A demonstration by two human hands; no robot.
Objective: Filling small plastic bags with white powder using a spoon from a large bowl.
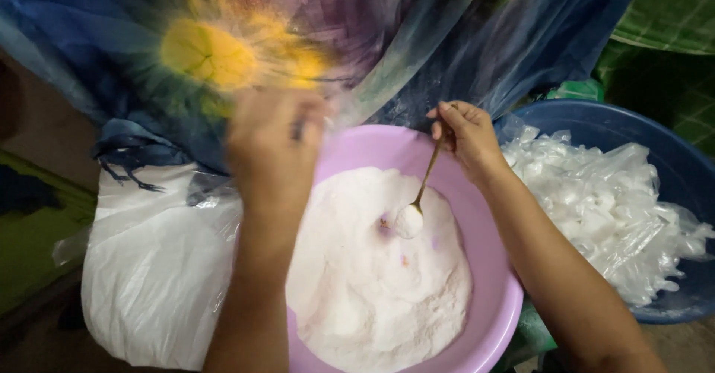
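My right hand (465, 136) grips the handle of a thin golden spoon (426, 179), whose bowl is heaped with white powder and dips into the powder (380, 283) filling a pink plastic basin (495, 298). My left hand (274, 140) is raised over the basin's far left rim and is blurred by motion. It seems to pinch something small and thin, which I cannot make out.
A large white sack (153, 276) lies left of the basin. A blue tub (674, 164) at the right holds several small clear plastic bags (603, 201). A blue and yellow tie-dyed cloth (223, 45) hangs behind. Green fabric (670, 15) lies at the top right.
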